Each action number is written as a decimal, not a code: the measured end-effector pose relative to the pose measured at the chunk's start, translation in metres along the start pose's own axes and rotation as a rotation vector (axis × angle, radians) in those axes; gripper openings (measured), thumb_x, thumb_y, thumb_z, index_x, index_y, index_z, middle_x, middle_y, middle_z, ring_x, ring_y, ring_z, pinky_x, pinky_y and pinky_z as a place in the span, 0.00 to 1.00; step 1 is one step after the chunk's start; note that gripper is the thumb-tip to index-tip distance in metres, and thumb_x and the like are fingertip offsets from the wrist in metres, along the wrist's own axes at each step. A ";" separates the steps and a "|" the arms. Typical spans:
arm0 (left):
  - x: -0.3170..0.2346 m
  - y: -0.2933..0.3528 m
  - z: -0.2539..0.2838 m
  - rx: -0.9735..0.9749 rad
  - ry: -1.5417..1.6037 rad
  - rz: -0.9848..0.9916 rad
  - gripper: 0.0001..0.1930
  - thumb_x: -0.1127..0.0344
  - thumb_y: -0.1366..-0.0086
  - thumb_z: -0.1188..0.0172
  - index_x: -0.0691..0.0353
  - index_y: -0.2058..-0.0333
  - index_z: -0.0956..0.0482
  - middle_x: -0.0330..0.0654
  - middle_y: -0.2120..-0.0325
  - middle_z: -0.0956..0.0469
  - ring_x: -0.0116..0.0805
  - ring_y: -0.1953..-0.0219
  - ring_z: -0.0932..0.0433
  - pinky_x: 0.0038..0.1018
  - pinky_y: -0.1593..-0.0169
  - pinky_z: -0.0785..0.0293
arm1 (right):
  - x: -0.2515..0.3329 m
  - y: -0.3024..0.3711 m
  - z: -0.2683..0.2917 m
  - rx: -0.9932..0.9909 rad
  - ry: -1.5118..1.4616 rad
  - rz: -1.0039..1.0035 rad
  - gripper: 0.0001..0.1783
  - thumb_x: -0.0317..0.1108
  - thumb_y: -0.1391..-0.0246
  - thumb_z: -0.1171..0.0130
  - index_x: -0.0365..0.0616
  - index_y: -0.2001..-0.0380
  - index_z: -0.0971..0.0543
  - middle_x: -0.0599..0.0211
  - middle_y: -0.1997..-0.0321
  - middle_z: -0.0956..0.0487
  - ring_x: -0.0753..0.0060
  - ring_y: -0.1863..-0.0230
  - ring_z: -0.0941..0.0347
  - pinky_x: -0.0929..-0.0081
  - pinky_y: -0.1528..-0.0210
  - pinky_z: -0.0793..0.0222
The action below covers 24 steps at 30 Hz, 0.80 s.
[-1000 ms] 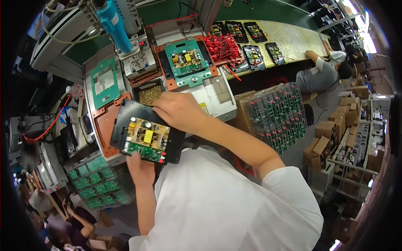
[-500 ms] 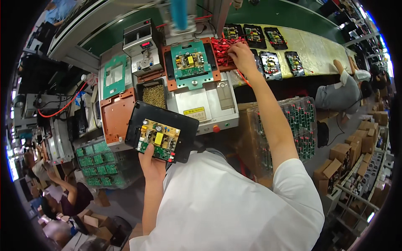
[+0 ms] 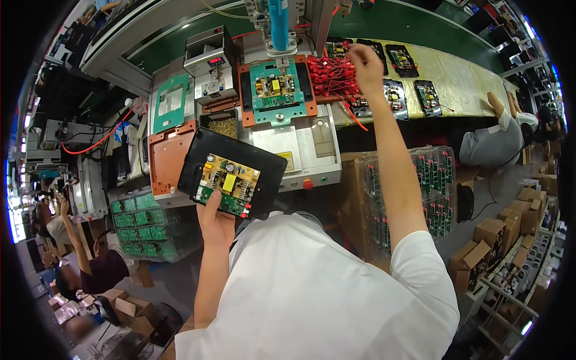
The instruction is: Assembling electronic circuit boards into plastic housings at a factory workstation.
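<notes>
A black casing [image 3: 268,168] holding a circuit board [image 3: 230,183] sat gripped in the left hand [image 3: 217,225], nearer than the parts bin [image 3: 217,114]. Right of the red wires [image 3: 329,77], the right hand [image 3: 368,69] was curled, its contents impossible to tell.

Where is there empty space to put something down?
The yellowish bench has bare room between the black circuit-board units and the person in grey. Below the green frame, the orange plate looks mostly bare too. It's crowded around the red wires, near the right hand.
</notes>
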State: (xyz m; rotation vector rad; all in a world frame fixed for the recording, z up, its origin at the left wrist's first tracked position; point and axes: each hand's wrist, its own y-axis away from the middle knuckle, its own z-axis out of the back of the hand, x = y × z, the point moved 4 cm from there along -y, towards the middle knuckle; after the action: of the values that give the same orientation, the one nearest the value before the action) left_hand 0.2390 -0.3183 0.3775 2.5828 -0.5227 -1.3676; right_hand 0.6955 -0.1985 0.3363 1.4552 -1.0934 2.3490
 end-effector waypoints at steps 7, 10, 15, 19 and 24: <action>0.007 -0.011 -0.015 0.035 0.032 0.008 0.28 0.70 0.33 0.43 0.65 0.36 0.39 0.45 0.43 0.29 0.38 0.43 0.26 0.36 0.43 0.25 | 0.007 -0.024 0.042 -0.041 -0.613 -0.253 0.27 0.23 0.37 0.46 0.36 0.36 0.38 0.53 0.51 0.21 0.71 0.63 0.21 0.75 0.59 0.22; 0.015 -0.016 -0.033 0.064 0.041 -0.026 0.27 0.71 0.34 0.42 0.66 0.37 0.38 0.45 0.44 0.28 0.37 0.44 0.26 0.34 0.44 0.25 | 0.075 0.033 0.030 0.243 -0.599 -0.499 0.22 0.23 0.38 0.51 0.37 0.40 0.32 0.61 0.53 0.25 0.76 0.68 0.28 0.78 0.62 0.27; 0.011 -0.022 -0.042 0.101 -0.003 -0.065 0.27 0.69 0.35 0.41 0.69 0.40 0.37 0.49 0.47 0.26 0.39 0.48 0.22 0.36 0.48 0.20 | 0.154 0.131 -0.014 0.525 -0.597 -0.718 0.08 0.29 0.39 0.43 0.41 0.59 0.18 0.76 0.70 0.23 0.92 0.79 0.42 0.89 0.79 0.51; 0.002 -0.020 -0.044 0.118 -0.025 -0.126 0.26 0.70 0.35 0.41 0.70 0.41 0.36 0.50 0.48 0.25 0.38 0.49 0.21 0.33 0.49 0.20 | 0.188 0.150 -0.033 0.515 -0.522 -0.597 0.10 0.24 0.42 0.40 0.38 0.57 0.18 0.74 0.65 0.20 0.90 0.71 0.32 0.90 0.71 0.40; 0.003 -0.020 -0.039 0.087 -0.041 -0.154 0.27 0.71 0.36 0.40 0.67 0.40 0.36 0.47 0.47 0.27 0.35 0.46 0.24 0.31 0.46 0.24 | 0.190 0.155 -0.028 0.520 -0.426 -0.525 0.11 0.23 0.44 0.37 0.36 0.57 0.17 0.71 0.64 0.18 0.85 0.64 0.26 0.88 0.61 0.32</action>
State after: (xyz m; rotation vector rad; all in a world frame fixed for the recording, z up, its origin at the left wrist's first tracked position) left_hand 0.2772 -0.3016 0.3908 2.7199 -0.4049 -1.4797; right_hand 0.5025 -0.3333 0.4103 2.1600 -0.0852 2.0557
